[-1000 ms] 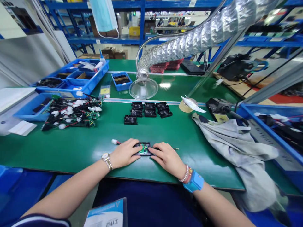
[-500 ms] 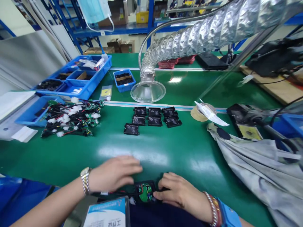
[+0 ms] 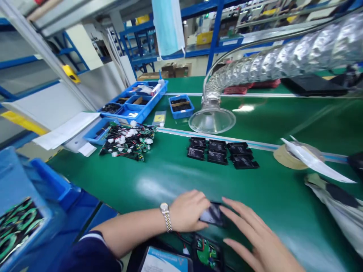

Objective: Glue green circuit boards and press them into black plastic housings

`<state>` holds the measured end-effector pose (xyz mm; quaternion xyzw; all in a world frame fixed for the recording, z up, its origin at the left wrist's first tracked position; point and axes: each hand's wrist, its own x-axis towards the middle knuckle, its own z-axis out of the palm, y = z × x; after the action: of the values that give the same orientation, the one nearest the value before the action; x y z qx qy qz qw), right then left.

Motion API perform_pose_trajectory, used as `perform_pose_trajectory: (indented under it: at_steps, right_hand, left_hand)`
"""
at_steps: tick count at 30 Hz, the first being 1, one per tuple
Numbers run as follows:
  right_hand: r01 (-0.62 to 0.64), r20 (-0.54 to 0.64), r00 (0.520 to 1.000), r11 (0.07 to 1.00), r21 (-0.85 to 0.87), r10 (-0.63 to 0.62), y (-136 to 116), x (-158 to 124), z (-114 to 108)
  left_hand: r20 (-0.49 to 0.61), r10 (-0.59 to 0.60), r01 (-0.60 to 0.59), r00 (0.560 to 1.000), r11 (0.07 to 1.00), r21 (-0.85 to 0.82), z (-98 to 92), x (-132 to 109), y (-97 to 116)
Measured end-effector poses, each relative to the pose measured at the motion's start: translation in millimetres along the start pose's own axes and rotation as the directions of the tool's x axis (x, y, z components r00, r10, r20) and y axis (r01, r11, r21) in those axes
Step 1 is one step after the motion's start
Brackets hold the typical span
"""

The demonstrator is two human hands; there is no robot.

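With left hand (image 3: 190, 211) pinching a black cover (image 3: 213, 215) over the green table (image 3: 113, 181); with right hand (image 3: 252, 236) spread just beside, contact unclear. Looks part done: green board (image 3: 206, 252) set in black case (image 3: 220, 255) below, uncovered; beyond, untouched, six covers (image 3: 217, 156) and heaped wired boards (image 3: 129, 141).

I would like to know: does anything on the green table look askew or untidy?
Two things, mildly. The front right black case sits shifted rightward from the one behind it, while the four cases left of them line up straighter. The wired boards lie in a tangled heap.
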<state>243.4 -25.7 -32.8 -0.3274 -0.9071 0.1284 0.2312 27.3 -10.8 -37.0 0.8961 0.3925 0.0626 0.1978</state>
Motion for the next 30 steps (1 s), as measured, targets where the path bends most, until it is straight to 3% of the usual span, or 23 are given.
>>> perform_pose_trajectory:
  at_steps: [3,5,6,7,9,10,13,16,18,20,23,27,28,30]
  right_hand:
    - [0.004,0.010,1.000,1.000,-0.027,-0.004,8,10,17]
    - [0.013,0.041,0.999,1.000,0.002,-0.013,10,11,22]
    - [0.016,0.048,0.999,1.000,0.010,-0.017,11,10,22]
    - [0.019,0.048,0.999,1.000,0.013,-0.020,12,9,22]
    - [0.026,0.029,0.999,1.000,0.017,-0.027,13,6,20]
    - [0.026,0.018,0.999,0.999,0.019,-0.026,14,4,20]
    - [0.008,0.017,1.000,1.000,0.027,-0.008,14,4,20]
    - [-0.040,0.063,0.997,0.999,0.030,0.038,12,5,21]
    - [-0.073,0.092,0.993,0.997,0.030,0.070,10,5,20]
    - [-0.096,0.110,0.990,0.995,0.036,0.091,9,5,19]
    - [-0.122,0.125,0.986,0.991,0.052,0.114,11,3,16]
    - [-0.138,0.108,0.986,0.989,0.058,0.131,15,3,13]
    - [-0.145,0.105,0.985,0.988,0.058,0.138,16,3,13]
    - [-0.159,0.109,0.982,0.985,0.065,0.152,16,3,12]
  left_hand:
    - [-0.058,0.041,-0.041,0.997,0.999,-0.004,-9.5,-9,-2]
    - [-0.149,0.038,-0.034,0.988,0.999,0.034,-34.2,-21,-26]
    - [-0.215,-0.033,0.053,0.976,0.995,0.087,-50.5,-29,-43]
    - [-0.295,-0.159,0.209,0.942,0.967,0.143,-67.7,-38,-61]
    - [-0.445,-0.450,0.569,0.774,0.804,0.175,-100.3,-57,-98]
    - [-0.482,-0.507,0.642,0.715,0.749,0.164,-113.3,-67,-114]
    - [-0.497,-0.586,0.719,0.640,0.685,0.120,-132.0,-86,-148]
    - [-0.505,-0.647,0.761,0.572,0.648,0.032,-125.7,-93,-161]
    - [-0.517,-0.666,0.760,0.537,0.648,-0.046,-118.4,-93,-163]
    - [-0.530,-0.657,0.715,0.536,0.687,-0.129,-116.6,-94,-163]
    - [-0.594,-0.620,0.601,0.513,0.753,-0.268,-129.3,-101,-162]
    - [-0.702,-0.628,0.427,0.337,0.766,-0.480,-160.1,-112,-159]
    - [-0.704,-0.642,0.378,0.305,0.760,-0.529,-166.2,-114,-158]
    - [-0.680,-0.675,0.287,0.288,0.738,-0.611,-173.0,-113,-154]
